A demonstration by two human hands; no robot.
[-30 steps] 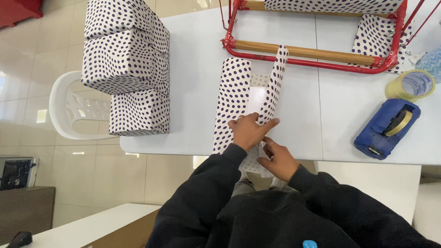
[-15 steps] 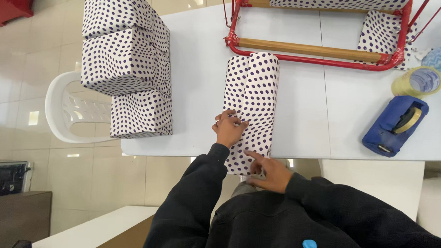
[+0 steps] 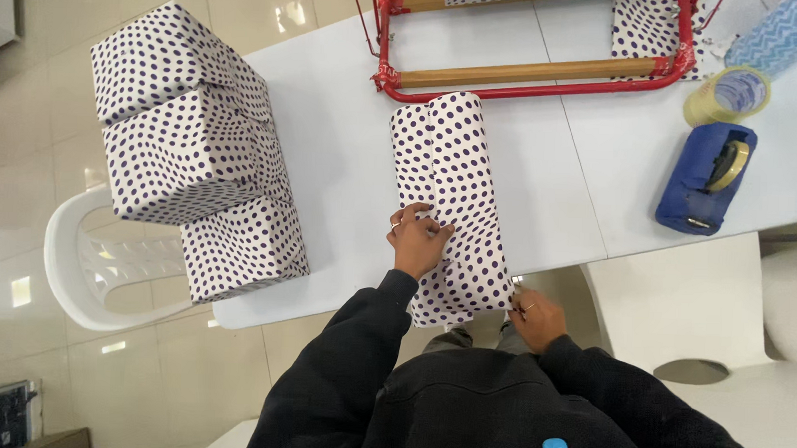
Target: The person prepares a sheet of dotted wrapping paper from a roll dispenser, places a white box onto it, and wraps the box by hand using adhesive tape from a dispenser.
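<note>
Long box wrapped in dotted paper (image 3: pixel 452 199) lies on white table (image 3: pixel 348 143), near end overhanging the edge. Left hand (image 3: pixel 418 238) presses flat on its seam, fingers spread. Right hand (image 3: pixel 535 315) pinches the lower paper corner. Three wrapped boxes (image 3: pixel 189 155) stacked beside; blue tape dispenser (image 3: pixel 706 177) well apart.

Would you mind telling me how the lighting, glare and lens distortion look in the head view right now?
Head view: even overhead light, sharp focus on the left hand and the dotted wrapped box; soft shadows only; bright glare patches on the glossy floor tiles; wide-angle distortion bows the white table edges and the stacked dotted boxes; the right hand is slightly soft.
</note>
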